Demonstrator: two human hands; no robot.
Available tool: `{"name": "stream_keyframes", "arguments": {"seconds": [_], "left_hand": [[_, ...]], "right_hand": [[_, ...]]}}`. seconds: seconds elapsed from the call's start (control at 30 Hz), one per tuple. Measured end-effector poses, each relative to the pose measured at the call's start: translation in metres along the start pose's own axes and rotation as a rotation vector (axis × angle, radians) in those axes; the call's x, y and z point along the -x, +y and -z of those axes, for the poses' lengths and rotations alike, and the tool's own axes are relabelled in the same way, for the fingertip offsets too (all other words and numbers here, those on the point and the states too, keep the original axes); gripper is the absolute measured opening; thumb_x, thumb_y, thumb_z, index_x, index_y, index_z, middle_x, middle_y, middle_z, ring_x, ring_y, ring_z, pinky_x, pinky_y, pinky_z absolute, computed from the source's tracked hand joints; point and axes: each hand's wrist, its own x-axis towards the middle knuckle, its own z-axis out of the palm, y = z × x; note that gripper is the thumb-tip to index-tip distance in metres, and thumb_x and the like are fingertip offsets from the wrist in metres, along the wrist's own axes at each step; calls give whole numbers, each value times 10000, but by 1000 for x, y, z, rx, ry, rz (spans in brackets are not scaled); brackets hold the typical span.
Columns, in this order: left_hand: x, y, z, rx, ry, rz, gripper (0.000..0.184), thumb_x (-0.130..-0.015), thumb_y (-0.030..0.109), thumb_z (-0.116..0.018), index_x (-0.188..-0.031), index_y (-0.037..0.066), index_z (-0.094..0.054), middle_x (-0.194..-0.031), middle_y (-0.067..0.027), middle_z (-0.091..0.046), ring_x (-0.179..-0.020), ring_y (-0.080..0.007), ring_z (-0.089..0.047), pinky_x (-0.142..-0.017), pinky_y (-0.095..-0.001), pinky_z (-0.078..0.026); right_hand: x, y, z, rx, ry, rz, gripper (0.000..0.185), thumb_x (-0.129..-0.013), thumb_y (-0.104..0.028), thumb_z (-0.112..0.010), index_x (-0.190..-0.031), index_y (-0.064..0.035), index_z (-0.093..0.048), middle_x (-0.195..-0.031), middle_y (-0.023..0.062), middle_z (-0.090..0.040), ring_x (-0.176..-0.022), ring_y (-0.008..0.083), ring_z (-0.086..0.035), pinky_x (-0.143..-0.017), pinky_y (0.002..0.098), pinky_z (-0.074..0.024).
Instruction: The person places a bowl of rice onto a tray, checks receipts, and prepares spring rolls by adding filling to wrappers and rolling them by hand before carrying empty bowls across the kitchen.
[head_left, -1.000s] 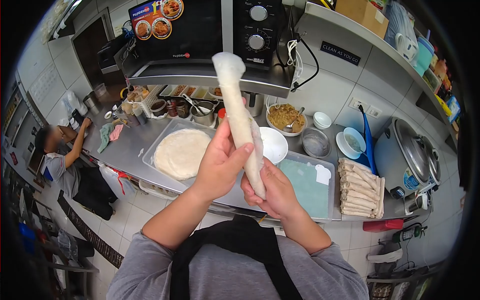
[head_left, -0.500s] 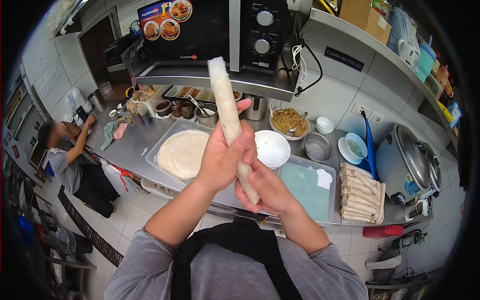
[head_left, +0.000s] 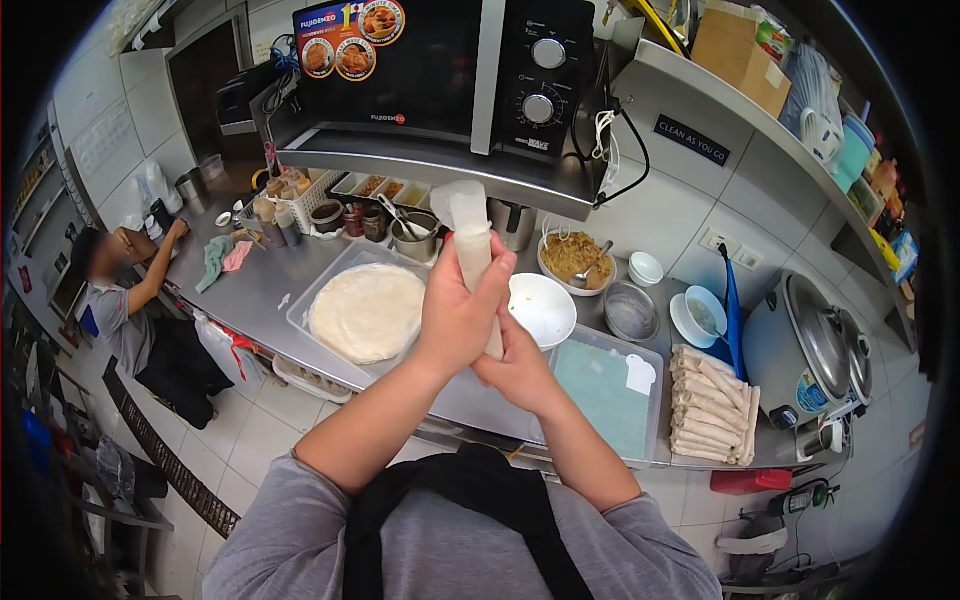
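A long, thin uncooked spring roll (head_left: 472,258) is held nearly upright over the counter, its upper end showing a loose, pale flap of wrapper. My left hand (head_left: 460,315) is closed around its middle, thumb along the front. Just below, my right hand (head_left: 522,368) grips the lower end, most of which the fingers hide. Behind my left hand, a stack of round wrappers (head_left: 365,312) lies in a clear plastic tray (head_left: 300,318). Close to my right hand are a white bowl (head_left: 545,308) and a tray with a pale green surface (head_left: 600,400). Finished-looking rolls (head_left: 712,405) are piled farther right.
A bowl of brown filling (head_left: 575,258) with a spoon stands at the back beside a metal bowl (head_left: 631,303). A microwave (head_left: 400,90) on a shelf overhangs the counter. A large cooker (head_left: 795,345) stands right. Another person (head_left: 130,300) is at the far left.
The spring roll has dropped lower and its upper end now shows a loose flap. My right hand has moved up and closed around the lower end, nearer my left hand.
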Motion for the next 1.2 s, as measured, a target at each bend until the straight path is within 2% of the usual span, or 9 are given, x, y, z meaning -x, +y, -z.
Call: {"name": "stream_keyframes", "arguments": {"seconds": [0.13,0.23,0.37,0.47,0.6,0.8,0.93,1.13,1.2], "left_hand": [[-7,13,-6,-132,74,-56,151,-1004,206,-569,-1013,67,-509,-692,32,-479,-574,-43,-437,-523,-213,-373],[-9,10,-2,-221,60,-127,143,-1013,206,-560,-995,72,-515,-705,36,-487,-582,-37,-436,-524,-206,-368],[-7,1,8,-399,84,-208,180,-969,210,-632,-958,54,-543,-735,-29,-585,-640,-123,-547,-577,-256,-427],[-1,2,6,-594,72,-260,176,-942,194,-656,-962,56,-548,-768,-85,-628,-663,-190,-610,-575,-298,-462],[-3,-5,11,-786,-9,-416,176,-883,140,-687,-964,50,-559,-809,-117,-660,-712,-267,-675,-560,-357,-498],[-2,-3,14,-791,-104,-471,249,-822,102,-719,-1009,61,-559,-836,-70,-678,-748,-240,-693,-609,-338,-527],[-8,14,18,-754,-159,-442,281,-807,66,-722,-1033,55,-555,-787,-39,-666,-722,-168,-667,-654,-289,-520],[-1,38,24,-502,-410,-138,447,-747,45,-707,-1148,71,-511,-854,-50,-674,-711,-143,-671,-748,-261,-513],[1,48,23,-328,-519,-2,511,-720,35,-718,-1175,61,-487,-750,-16,-644,-670,-109,-638,-748,-265,-500]], "right_hand": [[-13,55,-12,346,242,333,415,-861,-159,-708,-1205,-28,-516,-962,126,-677,-778,263,-684,-727,345,-530],[-7,43,-9,482,249,183,492,-850,-171,-722,-1267,-17,-511,-1183,157,-622,-937,297,-649,-838,370,-508],[20,-30,11,673,450,799,618,-869,-386,-674,-1372,-68,-507,-1432,212,-422,-1328,372,-375,-1086,486,-300],[27,-70,0,1418,571,922,621,-854,-597,-586,-1246,-116,-632,-1453,70,-470,-1346,326,-359,-995,476,-264],[16,-76,-7,1507,614,917,540,-817,-593,-621,-1059,-117,-699,-1450,-4,-486,-1347,307,-357,-931,467,-261],[6,-118,-1,1282,112,523,461,-898,-477,-611,-786,-34,-666,-1497,87,-442,-1414,387,-284,-1046,515,-219],[28,-147,27,737,-89,530,425,-961,-442,-540,-997,-78,-756,-1547,129,-372,-1447,385,-254,-1097,566,-194],[13,-135,36,933,-68,663,356,-985,-443,-497,-1041,-223,-772,-1559,22,-375,-1419,394,-250,-1088,547,-211],[20,-147,37,1216,-196,703,468,-1004,-493,-410,-1007,-212,-785,-1542,139,-379,-1411,374,-285,-1151,516,-133]]}}
